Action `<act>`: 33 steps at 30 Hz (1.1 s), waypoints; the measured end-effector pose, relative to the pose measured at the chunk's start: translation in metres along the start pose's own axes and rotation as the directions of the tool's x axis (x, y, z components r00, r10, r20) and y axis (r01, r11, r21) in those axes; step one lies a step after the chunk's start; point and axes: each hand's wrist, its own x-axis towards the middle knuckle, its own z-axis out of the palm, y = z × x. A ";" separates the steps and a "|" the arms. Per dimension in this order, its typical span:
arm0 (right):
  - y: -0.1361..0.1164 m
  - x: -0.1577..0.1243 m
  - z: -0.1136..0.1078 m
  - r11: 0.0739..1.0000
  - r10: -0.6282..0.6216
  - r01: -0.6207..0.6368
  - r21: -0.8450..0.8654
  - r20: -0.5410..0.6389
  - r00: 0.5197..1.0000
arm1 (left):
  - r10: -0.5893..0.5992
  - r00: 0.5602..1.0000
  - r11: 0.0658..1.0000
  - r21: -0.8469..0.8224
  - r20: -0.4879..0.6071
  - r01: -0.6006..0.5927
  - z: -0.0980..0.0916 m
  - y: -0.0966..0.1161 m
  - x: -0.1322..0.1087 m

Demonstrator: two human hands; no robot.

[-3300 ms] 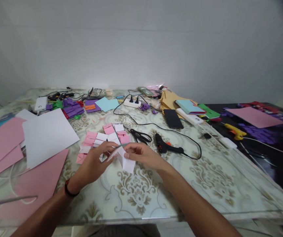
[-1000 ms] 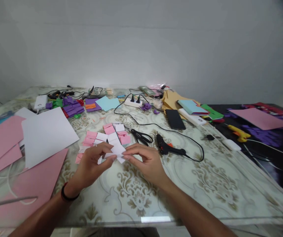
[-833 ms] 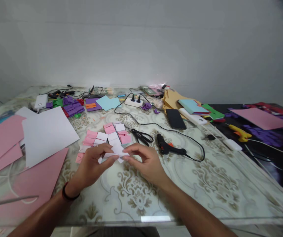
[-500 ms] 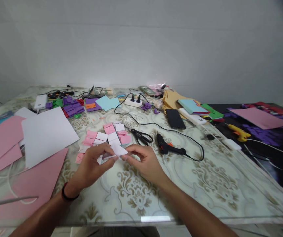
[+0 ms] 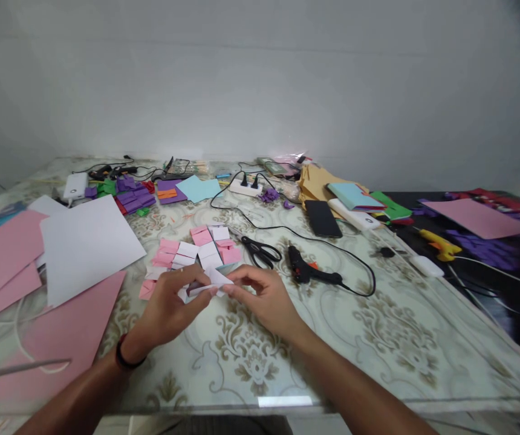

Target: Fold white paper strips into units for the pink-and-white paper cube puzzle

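Note:
Both hands pinch a small folded white paper just above the table, in the middle of the view. My left hand grips its left side between thumb and fingers. At its right edge, my right hand holds it with thumb and forefinger; the fingers partly hide the folds. Right behind the hands lie several folded pink pieces and folded white pieces. Black-handled scissors rest beyond my right hand. A black glue gun lies farther right, its cord looping across the table.
White sheets and pink sheets cover the left side. Purple paper pieces, a power strip and a phone lie toward the back. On the dark table at right are a yellow glue gun and a pink sheet.
The white paper's upper flap has been folded lower between my fingers. Both hands keep nearly the same place and grip.

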 end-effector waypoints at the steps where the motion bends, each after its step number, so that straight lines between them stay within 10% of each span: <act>1: 0.000 0.000 0.000 1.000 0.010 -0.010 0.016 0.002 1.000 | -0.001 1.000 1.000 0.004 -0.011 0.001 0.000 0.000 0.000; 16: 0.008 0.004 -0.002 0.962 0.103 -0.088 0.258 -0.047 0.994 | 0.015 0.984 0.999 -0.045 -0.177 -0.023 0.002 -0.005 -0.002; 33: 0.003 0.001 -0.003 0.966 -0.246 0.253 0.050 -0.123 0.961 | -0.080 0.987 0.973 -0.227 -0.143 0.046 0.001 -0.005 -0.002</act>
